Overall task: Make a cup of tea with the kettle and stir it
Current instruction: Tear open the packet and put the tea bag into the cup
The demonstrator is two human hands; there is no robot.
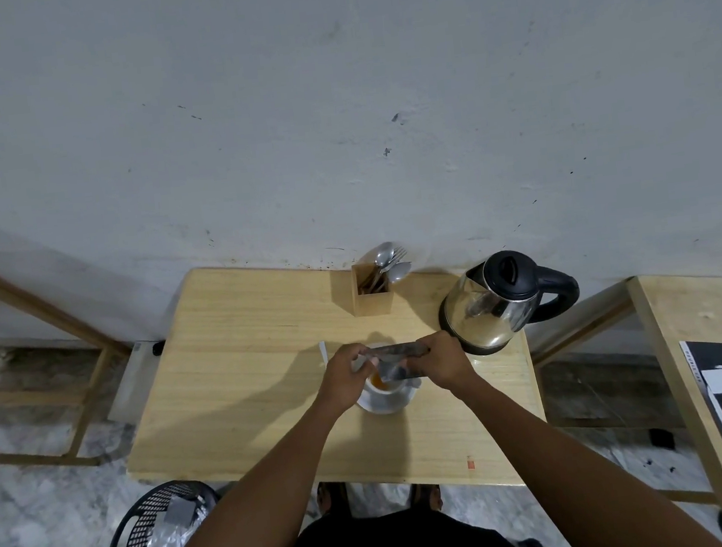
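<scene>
A white cup [384, 393] with amber tea stands on a white saucer [386, 406] at the middle of the wooden table [249, 374]. Both hands hold a small silvery sachet [393, 361] just above the cup. My left hand [346, 379] pinches its left end and my right hand [442, 360] grips its right end. The sachet hides part of the cup's mouth. A steel kettle [494, 304] with a black lid and handle stands at the table's back right, close to my right hand.
A wooden holder [372, 287] with spoons and a fork stands at the back by the wall. A thin white strip [324, 353] lies left of the cup. A black basket [156, 544] with foil wrappers sits on the floor at the left. A side table [670, 352] with magazines stands at the right.
</scene>
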